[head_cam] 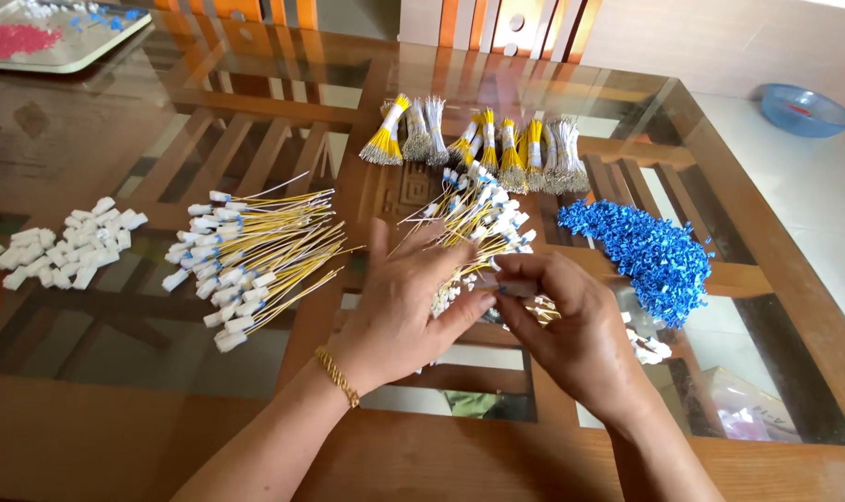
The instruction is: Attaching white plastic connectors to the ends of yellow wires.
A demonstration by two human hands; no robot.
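Two hands meet in the middle of the glass tabletop [209, 177]. The right hand [571, 330] pinches a small white connector [517, 289] shut in its fingers. The left hand [408, 311] lies flat and open, fingertips touching it. Just left lies a pile of finished wires with white ends [250, 260]. Many tied wire bundles [478, 139], blue pieces [650, 251] and loose white plugs [65, 242] wait unused, so lots seems left.

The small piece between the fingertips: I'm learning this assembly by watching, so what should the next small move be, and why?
Probably press the small piece home, pinched by the right hand, with the left hand steadying it. Both hands meet over the loose wires, and a pile of finished white-capped yellow wires lies to the left, so it likely goes there next. The fingers hide exactly how it fits.
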